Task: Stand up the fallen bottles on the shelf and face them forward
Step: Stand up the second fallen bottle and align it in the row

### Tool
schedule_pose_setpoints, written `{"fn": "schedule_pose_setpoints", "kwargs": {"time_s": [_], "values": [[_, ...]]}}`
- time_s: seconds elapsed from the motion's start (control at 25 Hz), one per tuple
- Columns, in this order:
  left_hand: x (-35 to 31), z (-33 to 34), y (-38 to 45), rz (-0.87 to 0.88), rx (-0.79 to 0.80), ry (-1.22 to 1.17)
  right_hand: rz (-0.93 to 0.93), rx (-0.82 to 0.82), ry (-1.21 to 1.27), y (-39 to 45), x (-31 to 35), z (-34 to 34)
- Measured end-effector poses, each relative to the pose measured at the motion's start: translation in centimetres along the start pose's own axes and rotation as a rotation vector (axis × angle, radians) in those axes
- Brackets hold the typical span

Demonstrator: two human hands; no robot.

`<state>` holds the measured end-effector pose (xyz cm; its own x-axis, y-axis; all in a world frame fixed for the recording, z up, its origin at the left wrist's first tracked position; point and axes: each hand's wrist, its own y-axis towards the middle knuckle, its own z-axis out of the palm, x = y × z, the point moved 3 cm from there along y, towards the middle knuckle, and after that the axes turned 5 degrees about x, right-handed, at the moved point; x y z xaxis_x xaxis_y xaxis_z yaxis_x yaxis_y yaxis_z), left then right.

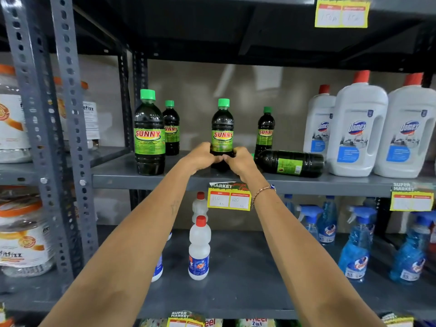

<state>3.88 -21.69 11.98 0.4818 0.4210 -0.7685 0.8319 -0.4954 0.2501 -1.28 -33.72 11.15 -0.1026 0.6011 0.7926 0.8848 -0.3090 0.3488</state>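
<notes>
In the middle of the frame the left hand [200,157] and right hand [239,161] have their fingers clamped on an upright, forward-facing dark bottle [222,132] on the shelf [122,177], while just right one fallen bottle [291,163] is left to stand.

We see three white Domex jugs [357,131] with red caps at right end of middle level, upright, side by side. Below, two white Rin bottles [199,249] with red caps stand one behind other. We note blue spray bottles [354,246] in row at lower right. Clear Fitfizz jars [23,234] with orange lids fill neighbouring rack at left. Yellow price tag [229,198] hangs from front edge, handwritten figures inside; another price tag [341,13] above.
</notes>
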Motion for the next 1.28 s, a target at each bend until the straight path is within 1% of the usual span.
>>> {"fn": "schedule_pose_setpoints", "kwargs": {"time_s": [0.16,0.36,0.72,1.16,1.28], "values": [[0.9,0.1,0.9,0.031,-0.084,-0.019,0.016,-0.014,0.069,-0.4,0.0,-0.2],[0.7,0.2,-0.5,0.092,-0.158,-0.014,0.015,0.005,0.043,-1.3,0.5,-0.6],[-0.6,0.2,-5.2,0.157,-0.182,-0.076,-0.019,0.071,0.028,-4.4,1.0,-2.1],[-1.4,0.5,-7.7,0.147,-0.205,-0.094,-0.005,0.102,0.016,-6.6,1.8,-3.2],[-1.6,0.8,-8.1,0.136,-0.180,-0.041,0.004,0.115,0.003,-6.9,1.9,-3.2]]}}
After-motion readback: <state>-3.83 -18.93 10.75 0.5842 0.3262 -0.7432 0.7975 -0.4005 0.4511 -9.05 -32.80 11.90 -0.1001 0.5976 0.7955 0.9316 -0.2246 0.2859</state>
